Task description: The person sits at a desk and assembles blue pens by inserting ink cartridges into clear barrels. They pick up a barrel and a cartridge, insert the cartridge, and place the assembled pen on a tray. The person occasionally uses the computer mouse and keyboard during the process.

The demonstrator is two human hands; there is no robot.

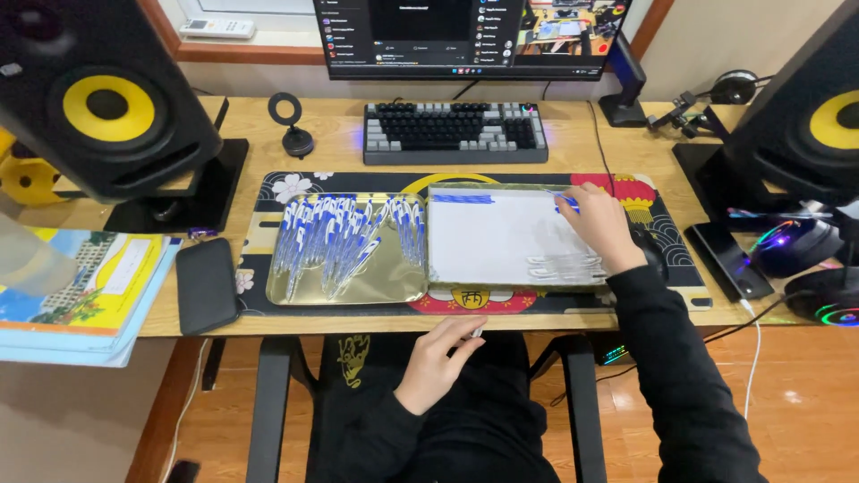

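My right hand (601, 224) rests on the far right corner of a white-lined tray (492, 241) and pinches a thin blue pen part (564, 202). A row of blue caps (463, 199) lies at that tray's far left; several clear pen barrels (565, 266) lie at its near right. To the left, a gold tray (376, 288) holds a heap of blue-and-white pens (344, 237). My left hand (438, 358) hovers below the desk's front edge, fingers curled on a small pale piece (475, 333) that I cannot identify.
Both trays sit on a patterned desk mat (259, 268). Behind are a keyboard (455, 131) and monitor (470, 36). Black speakers (107, 98) stand at both sides. A dark phone (206, 284), books (80, 286), a second phone (727, 258) and a lit mouse (792, 243) lie nearby.
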